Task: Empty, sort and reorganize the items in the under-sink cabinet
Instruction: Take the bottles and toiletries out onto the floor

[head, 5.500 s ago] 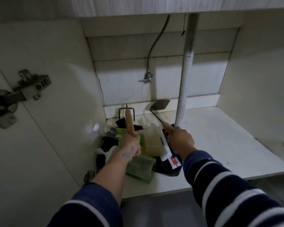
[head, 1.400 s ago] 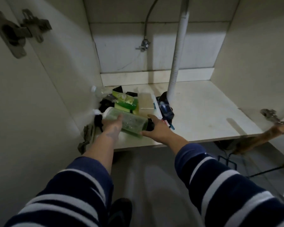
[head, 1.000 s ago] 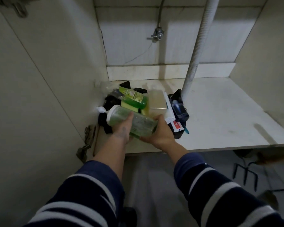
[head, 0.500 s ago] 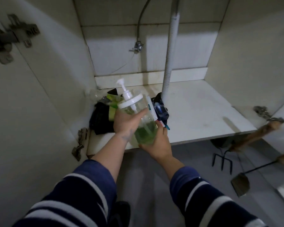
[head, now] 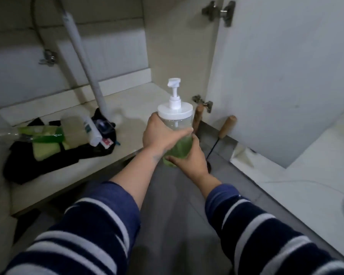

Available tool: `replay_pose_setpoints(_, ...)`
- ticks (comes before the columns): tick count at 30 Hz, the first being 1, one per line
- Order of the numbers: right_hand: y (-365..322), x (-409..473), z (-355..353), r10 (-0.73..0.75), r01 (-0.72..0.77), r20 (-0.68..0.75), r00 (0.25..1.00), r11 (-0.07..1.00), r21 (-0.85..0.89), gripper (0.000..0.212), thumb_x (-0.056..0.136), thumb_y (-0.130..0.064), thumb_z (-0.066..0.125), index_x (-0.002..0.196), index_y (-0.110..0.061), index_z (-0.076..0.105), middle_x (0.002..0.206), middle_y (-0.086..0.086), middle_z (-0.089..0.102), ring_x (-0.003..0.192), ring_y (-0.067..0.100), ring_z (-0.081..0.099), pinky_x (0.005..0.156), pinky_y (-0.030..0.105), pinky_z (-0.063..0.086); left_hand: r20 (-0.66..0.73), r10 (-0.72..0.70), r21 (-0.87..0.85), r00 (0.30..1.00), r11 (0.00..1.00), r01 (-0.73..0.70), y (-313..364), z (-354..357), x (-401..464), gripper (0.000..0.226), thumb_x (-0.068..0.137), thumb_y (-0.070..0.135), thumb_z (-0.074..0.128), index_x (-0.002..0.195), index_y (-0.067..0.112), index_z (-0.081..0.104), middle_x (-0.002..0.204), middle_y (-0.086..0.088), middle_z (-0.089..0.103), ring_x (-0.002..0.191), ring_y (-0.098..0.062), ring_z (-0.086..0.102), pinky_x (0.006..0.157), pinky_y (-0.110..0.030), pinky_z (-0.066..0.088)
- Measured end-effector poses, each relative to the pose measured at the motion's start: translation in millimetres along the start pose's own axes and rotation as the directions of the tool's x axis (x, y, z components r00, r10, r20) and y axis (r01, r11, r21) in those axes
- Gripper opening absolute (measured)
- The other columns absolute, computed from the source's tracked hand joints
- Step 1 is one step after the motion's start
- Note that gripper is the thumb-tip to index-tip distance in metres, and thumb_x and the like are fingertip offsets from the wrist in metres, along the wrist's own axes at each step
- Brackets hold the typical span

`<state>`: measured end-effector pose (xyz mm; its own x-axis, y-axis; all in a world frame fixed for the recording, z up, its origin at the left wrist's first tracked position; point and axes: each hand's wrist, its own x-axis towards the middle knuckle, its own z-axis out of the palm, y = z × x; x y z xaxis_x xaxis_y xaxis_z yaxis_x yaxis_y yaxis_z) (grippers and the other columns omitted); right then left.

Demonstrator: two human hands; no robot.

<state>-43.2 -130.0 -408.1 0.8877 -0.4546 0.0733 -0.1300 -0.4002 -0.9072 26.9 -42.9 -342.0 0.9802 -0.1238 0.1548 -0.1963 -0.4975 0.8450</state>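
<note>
At frame centre, the left hand wraps its fingers round the upright clear plastic pump bottle of green liquid, with the right hand cupping its base. Two wooden tool handles lean just right; black cloth clutter fills the cabinet shelf at left.

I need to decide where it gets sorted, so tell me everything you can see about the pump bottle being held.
The pump bottle is a clear, plastic-looking cylinder with a wide white lid and a white pump head on top. Green liquid fills only its lower part. It is upright, lifted in front of the cabinet's open front, over the grey floor. The left hand grips its middle; the right hand grips its base. No label shows.
</note>
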Motion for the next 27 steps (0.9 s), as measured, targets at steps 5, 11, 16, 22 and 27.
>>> replay_pose_setpoints(5,67.0,-20.1,-72.2,0.155,-0.155,-0.159,0.975,0.988,0.007,0.097,0.054,-0.037,0.088,0.133,-0.029,0.031,0.130,-0.006,0.054,0.118,0.013,0.053,0.100,0.038,0.047,0.248,0.078,0.014,0.966,0.996,-0.085,30.7,93.0,-36.1,0.095,0.037,0.065,0.080,0.120,0.028,0.053,0.118,0.010,0.062,0.106,-0.011,0.061,0.086,-0.031,0.053)
replay_pose_setpoints(11,150.7,-28.8,-130.4,0.272,-0.266,-0.300,0.914,0.962,0.063,0.083,0.055,-0.025,0.090,0.119,-0.032,0.037,0.120,-0.009,0.052,0.114,0.014,0.053,0.097,0.032,0.046,0.465,0.127,-0.034,0.876,0.991,-0.126,25.8,198.9,-65.5,0.098,0.041,0.062,0.083,0.127,0.029,0.049,0.125,0.010,0.059,0.114,-0.012,0.057,0.090,-0.031,0.050)
replay_pose_setpoints(16,212.7,-16.0,-142.0,0.379,-0.356,-0.332,0.864,0.926,0.128,0.080,0.058,-0.024,0.090,0.116,-0.036,0.035,0.113,-0.012,0.053,0.105,0.010,0.053,0.087,0.026,0.045,0.541,0.092,-0.081,0.836,0.995,-0.056,-6.5,271.7,-70.0,0.094,0.043,0.046,0.090,0.126,0.027,0.049,0.125,0.009,0.058,0.116,-0.011,0.054,0.097,-0.033,0.048)
replay_pose_setpoints(22,268.1,16.9,-137.8,0.472,-0.445,-0.323,0.820,0.881,0.158,0.084,0.066,-0.031,0.083,0.134,-0.027,0.035,0.114,-0.008,0.054,0.102,0.008,0.050,0.085,0.024,0.040,0.562,0.088,-0.039,0.822,0.996,-0.080,-42.8,329.5,-57.6,0.099,0.044,0.041,0.093,0.129,0.022,0.045,0.129,0.004,0.054,0.120,-0.013,0.050,0.094,-0.022,0.039)
replay_pose_setpoints(27,292.6,25.8,-127.7,0.526,-0.502,-0.318,0.788,0.850,0.161,0.071,0.077,-0.027,0.075,0.135,-0.025,0.035,0.119,-0.006,0.055,0.112,0.016,0.054,0.087,0.026,0.040,0.579,0.050,-0.010,0.814,0.998,-0.054,-64.1,347.0,-59.6,0.100,0.045,0.038,0.093,0.130,0.024,0.043,0.130,0.004,0.052,0.120,-0.014,0.050,0.092,-0.021,0.037)
